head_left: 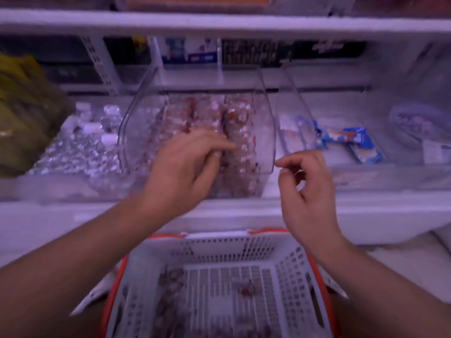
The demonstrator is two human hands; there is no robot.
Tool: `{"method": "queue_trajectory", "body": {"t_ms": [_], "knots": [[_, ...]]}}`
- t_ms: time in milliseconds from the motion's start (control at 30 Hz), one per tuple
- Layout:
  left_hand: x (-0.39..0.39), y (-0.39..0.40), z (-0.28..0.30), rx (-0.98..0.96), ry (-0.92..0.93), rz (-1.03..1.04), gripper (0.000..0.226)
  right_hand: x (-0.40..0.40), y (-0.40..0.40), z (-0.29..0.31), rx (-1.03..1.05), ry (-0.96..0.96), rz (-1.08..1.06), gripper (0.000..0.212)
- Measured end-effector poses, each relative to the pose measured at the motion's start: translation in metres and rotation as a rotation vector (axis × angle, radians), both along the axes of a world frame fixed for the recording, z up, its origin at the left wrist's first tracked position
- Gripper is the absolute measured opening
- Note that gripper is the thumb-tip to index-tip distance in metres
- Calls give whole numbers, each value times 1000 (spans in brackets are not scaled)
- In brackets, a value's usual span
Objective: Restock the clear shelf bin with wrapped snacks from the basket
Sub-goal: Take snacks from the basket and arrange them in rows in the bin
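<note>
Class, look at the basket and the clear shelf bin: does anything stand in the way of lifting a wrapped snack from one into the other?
Nothing visible does. The clear bin is open-topped above the basket. The left hand reaches over the bin's front; the right hand hangs beside it, apparently empty. Snacks remain.

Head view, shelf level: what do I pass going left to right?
Green-yellow bags → water bottles → clear shelf bin holding wrapped snacks → blue-wrapped packets → lidded round tub.
</note>
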State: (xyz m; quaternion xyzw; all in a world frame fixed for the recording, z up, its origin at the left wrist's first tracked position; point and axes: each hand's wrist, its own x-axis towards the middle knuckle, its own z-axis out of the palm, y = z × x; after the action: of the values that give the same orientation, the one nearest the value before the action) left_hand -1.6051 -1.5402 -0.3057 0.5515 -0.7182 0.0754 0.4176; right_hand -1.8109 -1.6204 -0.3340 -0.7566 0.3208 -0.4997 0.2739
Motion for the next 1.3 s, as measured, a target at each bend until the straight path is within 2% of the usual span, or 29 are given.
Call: {"method": "queue_trajectory", "body": {"t_ms": [67,100,167,233,267,333,367,433,533,600,667,700,767,833,900,1000,1100,1200,1300], "knots": [[-14,55,-39,25,-122,-88,24,-9,14,-32,116,110,90,16],[-18,80,-65,119,-204,-119,23,-13,22,-53,180,251,150,15],[-17,125,-121,493,-323,-122,19,-23,40,-104,246,698,293,15],[-6,165,-171,997,-254,-72,22,-37,61,-158,351,1186,493,27],[2,182,-194,1182,-207,-41,24,-47,71,-184,412,1415,576,40],[14,205,-228,1384,-97,0,30,-66,91,-225,475,1766,645,56],[18,209,-242,1422,-38,31,33,-72,97,-241,486,1855,649,57],[19,207,-268,1465,39,138,35,-72,99,-264,548,1871,653,56],[11,200,-307,1573,49,267,52,-57,90,-288,734,1762,567,61],[3,198,-328,1610,18,259,64,-55,91,-308,849,1720,450,78],[-7,196,-341,1563,-51,313,57,-66,103,-334,948,1660,283,95],[-14,193,-345,1494,-124,320,50,-74,111,-347,952,1641,252,93],[-36,187,-353,1376,-255,174,47,-90,126,-362,841,1618,306,70],[-64,180,-362,1379,-161,15,51,-96,132,-364,705,1528,400,44],[-88,177,-373,1441,-93,-24,58,-96,127,-365,686,1457,523,46],[-108,180,-389,1499,-147,17,65,-97,117,-358,789,1458,479,51],[-104,187,-399,1509,-198,141,45,-99,118,-363,836,1405,512,46],[-84,193,-407,1504,-233,112,32,-88,124,-369,932,1489,499,51],[-63,192,-403,1427,-88,59,18,-82,131,-371,883,1469,599,66]]}}
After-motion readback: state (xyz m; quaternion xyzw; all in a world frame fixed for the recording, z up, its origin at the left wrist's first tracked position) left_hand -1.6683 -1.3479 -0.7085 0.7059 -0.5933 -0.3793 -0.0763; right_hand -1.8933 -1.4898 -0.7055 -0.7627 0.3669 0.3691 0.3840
